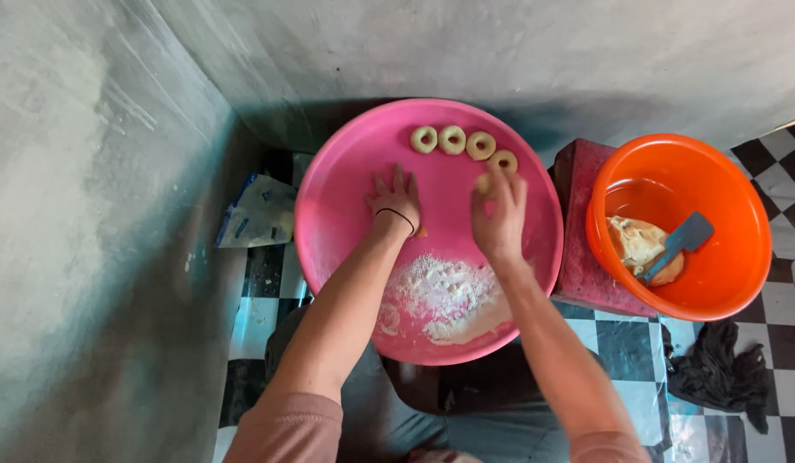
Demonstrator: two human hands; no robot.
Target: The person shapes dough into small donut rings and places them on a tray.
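The left hand [396, 201] lies flat on the pink tray [337, 214], fingers spread and pointing to the far rim, a dark band around the wrist; it holds nothing. The right hand [498, 221] is just beside it, fingers bent together and pinching a small dough piece [483, 182] at the tips; this piece is close under the last ring of the row. Four dough rings [462, 146] lie in a curved line near the far rim of the tray, each one touching or almost touching the next; left of them the tray bottom is bare up to the rim. A flour heap [440, 296] covers the near part of the tray, between the two forearms and close to the near rim. The tray is in a corner, the grey wall [89, 214] near its left and far edges; on the right it almost touches a red block [582, 257]. An orange bowl [723, 283] stands on that block, with dough [635, 242] and a blue scraper [678, 243] inside; a dark cloth [719, 369] lies on the checked floor [624, 343] below.
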